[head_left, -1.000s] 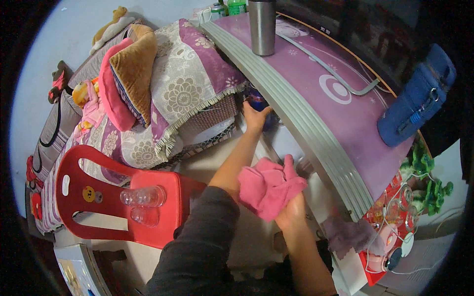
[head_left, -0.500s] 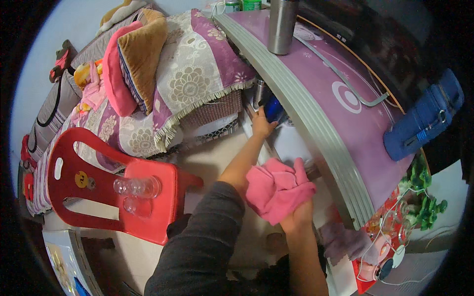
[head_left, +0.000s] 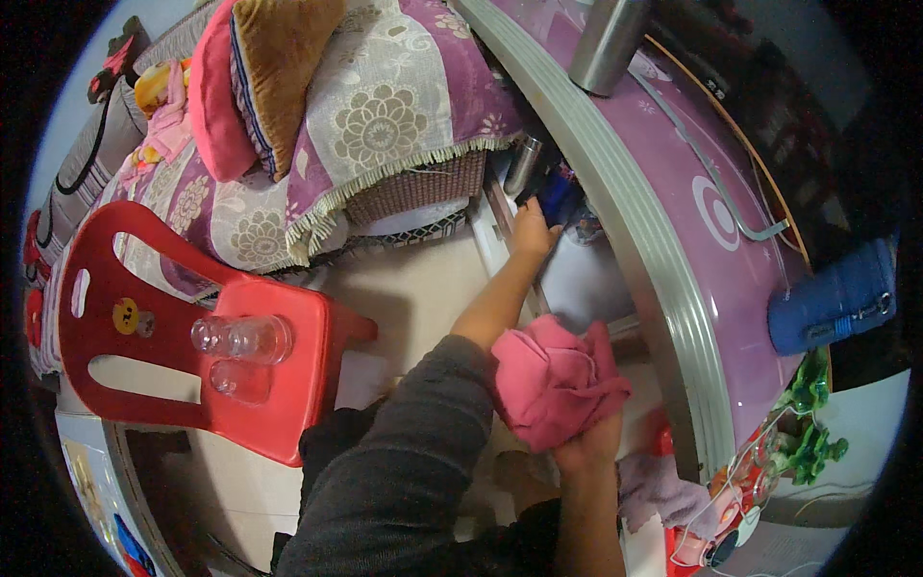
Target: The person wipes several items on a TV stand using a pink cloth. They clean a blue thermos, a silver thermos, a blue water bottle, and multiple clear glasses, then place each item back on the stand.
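Note:
My left hand reaches under the purple table, its thumb apart from its fingers and nothing visible between them. The fingertips are at the base of a steel flask on the low shelf; whether they touch it I cannot tell. Just right of the fingers is a dark blue object, perhaps a bottle, partly hidden by the table edge. Nearer me, my right hand is closed from below on a bunched pink cloth, which covers most of its fingers.
On the purple table stand a tall steel flask and a blue bottle pouch. A red chair at left holds clear glass jars. A covered sofa lies beyond. A greyish-mauve cloth hangs at lower right.
The view has shifted and turned slightly. My left hand stays by the steel flask and the blue object on the shelf. The pink cloth remains in my right hand.

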`<action>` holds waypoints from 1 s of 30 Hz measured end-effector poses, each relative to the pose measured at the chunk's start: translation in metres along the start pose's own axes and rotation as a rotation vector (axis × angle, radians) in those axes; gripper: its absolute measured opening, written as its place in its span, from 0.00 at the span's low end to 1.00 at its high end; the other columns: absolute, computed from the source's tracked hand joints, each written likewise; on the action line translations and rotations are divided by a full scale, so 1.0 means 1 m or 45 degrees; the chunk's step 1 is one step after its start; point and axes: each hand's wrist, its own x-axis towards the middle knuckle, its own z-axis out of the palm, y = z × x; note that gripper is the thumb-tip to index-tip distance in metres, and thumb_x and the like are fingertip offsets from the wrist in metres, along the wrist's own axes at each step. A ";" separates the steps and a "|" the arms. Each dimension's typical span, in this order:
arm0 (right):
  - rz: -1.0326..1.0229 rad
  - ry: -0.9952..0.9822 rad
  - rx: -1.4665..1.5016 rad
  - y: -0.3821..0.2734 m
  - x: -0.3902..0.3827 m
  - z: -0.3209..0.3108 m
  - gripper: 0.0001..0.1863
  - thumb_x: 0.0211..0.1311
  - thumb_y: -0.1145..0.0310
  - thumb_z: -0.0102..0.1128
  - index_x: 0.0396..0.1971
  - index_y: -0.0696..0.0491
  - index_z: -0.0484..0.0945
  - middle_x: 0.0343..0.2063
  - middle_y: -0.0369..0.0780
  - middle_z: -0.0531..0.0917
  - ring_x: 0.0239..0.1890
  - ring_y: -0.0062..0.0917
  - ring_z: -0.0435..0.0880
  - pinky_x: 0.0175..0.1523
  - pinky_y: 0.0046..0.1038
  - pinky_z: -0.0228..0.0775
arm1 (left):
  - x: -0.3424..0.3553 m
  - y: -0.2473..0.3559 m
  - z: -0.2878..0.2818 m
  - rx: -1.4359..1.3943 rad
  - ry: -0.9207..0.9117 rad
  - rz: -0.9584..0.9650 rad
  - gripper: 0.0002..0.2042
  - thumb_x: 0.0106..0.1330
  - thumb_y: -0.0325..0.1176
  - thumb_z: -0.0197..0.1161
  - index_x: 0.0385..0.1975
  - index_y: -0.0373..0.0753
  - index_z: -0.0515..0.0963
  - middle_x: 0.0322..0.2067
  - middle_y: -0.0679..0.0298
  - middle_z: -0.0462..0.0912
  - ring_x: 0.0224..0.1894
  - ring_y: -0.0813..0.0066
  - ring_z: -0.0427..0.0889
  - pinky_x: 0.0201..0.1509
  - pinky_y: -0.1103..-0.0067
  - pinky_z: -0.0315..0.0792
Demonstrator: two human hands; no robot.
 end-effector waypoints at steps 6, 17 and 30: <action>0.052 -0.005 -0.034 0.003 0.008 0.003 0.20 0.68 0.55 0.36 0.51 0.51 0.67 0.45 0.38 0.76 0.49 0.28 0.74 0.57 0.34 0.63 | 0.003 -0.014 -0.004 -0.069 0.051 0.158 0.33 0.43 0.32 0.71 0.49 0.34 0.60 0.43 0.46 0.70 0.47 0.50 0.72 0.51 0.67 0.68; 0.149 -0.001 0.074 0.010 0.006 0.029 0.24 0.64 0.46 0.39 0.44 0.51 0.69 0.43 0.38 0.75 0.48 0.28 0.72 0.56 0.31 0.62 | 0.003 0.046 -0.149 -0.478 0.363 0.500 0.11 0.54 0.28 0.62 0.35 0.36 0.70 0.27 0.62 0.74 0.28 0.77 0.72 0.34 0.80 0.69; 0.094 -0.143 -0.038 -0.001 0.010 0.022 0.25 0.65 0.45 0.37 0.40 0.53 0.69 0.42 0.39 0.74 0.47 0.29 0.70 0.54 0.30 0.62 | 0.099 0.228 -0.182 -0.496 0.214 0.585 0.41 0.38 0.36 0.73 0.53 0.32 0.58 0.48 0.46 0.68 0.53 0.52 0.67 0.55 0.68 0.63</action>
